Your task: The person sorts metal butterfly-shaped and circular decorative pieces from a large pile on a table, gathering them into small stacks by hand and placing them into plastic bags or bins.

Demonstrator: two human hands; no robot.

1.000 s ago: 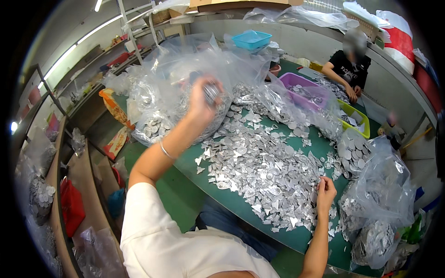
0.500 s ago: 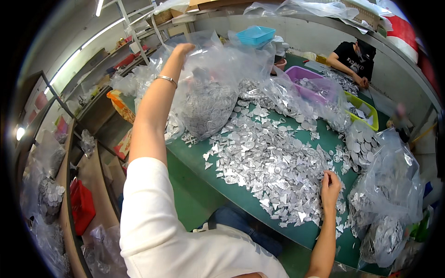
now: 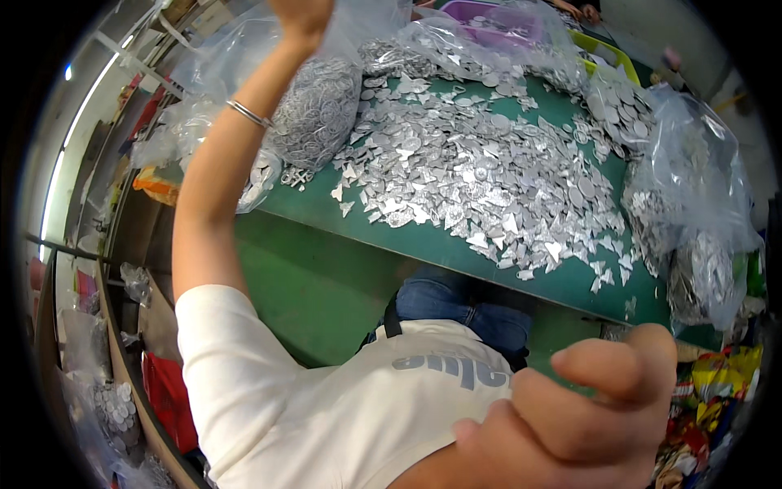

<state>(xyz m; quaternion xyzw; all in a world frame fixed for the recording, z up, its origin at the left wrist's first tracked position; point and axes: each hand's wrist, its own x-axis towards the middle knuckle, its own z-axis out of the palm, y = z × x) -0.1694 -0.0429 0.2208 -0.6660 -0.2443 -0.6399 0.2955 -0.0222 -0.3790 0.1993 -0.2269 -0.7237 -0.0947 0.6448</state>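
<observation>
My left arm, with a silver bangle (image 3: 248,113) at the wrist, reaches to the far left. My left hand (image 3: 301,18) is cut off by the upper edge, so its fingers do not show. It is by a large clear plastic bag (image 3: 316,118) packed with small silvery metal pieces. Very large in the picture, my right hand (image 3: 582,407) is raised close in front of me at the lower right, its fingers curled in; whatever they may hold is hidden. A wide pile of flat silvery metal pieces (image 3: 481,175) in mixed shapes covers much of the green table (image 3: 326,205).
Clear bags of metal pieces (image 3: 702,277) stand along the table's right side. A purple basket (image 3: 529,31) and a yellow-green basket (image 3: 623,61) sit at the back, near another person's hands (image 3: 580,11). Shelving with a red bag (image 3: 169,399) stands at left.
My right hand has left the right side of the pile and come up close to me. The view has tilted downward, and my left hand is now partly out of it.
</observation>
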